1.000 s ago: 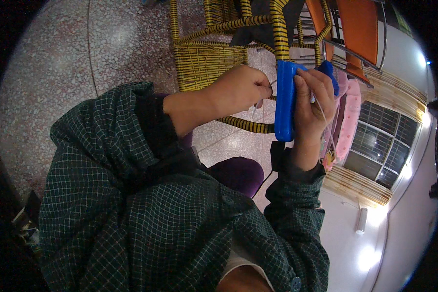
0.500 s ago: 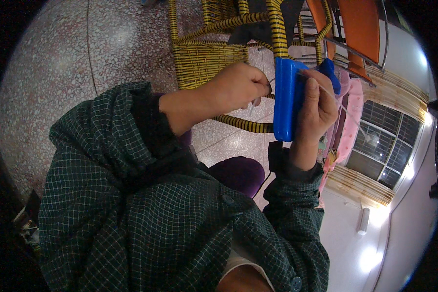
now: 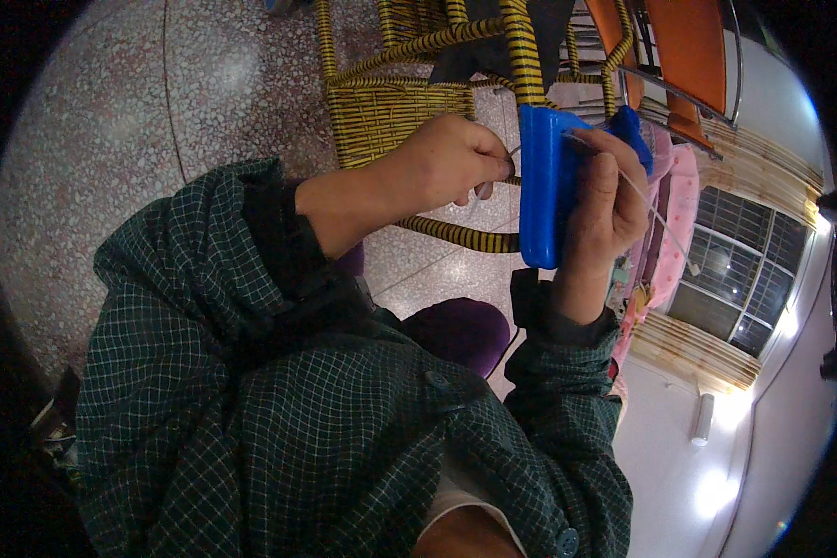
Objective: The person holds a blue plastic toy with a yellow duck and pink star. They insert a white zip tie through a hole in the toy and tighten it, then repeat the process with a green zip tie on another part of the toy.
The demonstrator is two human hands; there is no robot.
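My right hand (image 3: 609, 209) grips a blue plastic block-shaped tool (image 3: 541, 186), held upright in front of me. A thin pale strand (image 3: 665, 228) runs from the top of the tool down past my right fingers. My left hand (image 3: 442, 167) is closed beside the tool's left face, fingertips pinched at a thin wire or strand that I cannot make out clearly. Both forearms are in dark green checked sleeves (image 3: 251, 391).
A yellow-and-black woven wicker chair (image 3: 391, 102) stands just beyond my hands on a speckled stone floor (image 3: 112, 139). Orange chair backs (image 3: 688, 46) and pink cloth (image 3: 674, 214) are at the right. A purple shoe (image 3: 456, 330) shows below my hands.
My hands and the blue tool have stayed nearly in place. My left fingers have shifted slightly against the tool's left side.
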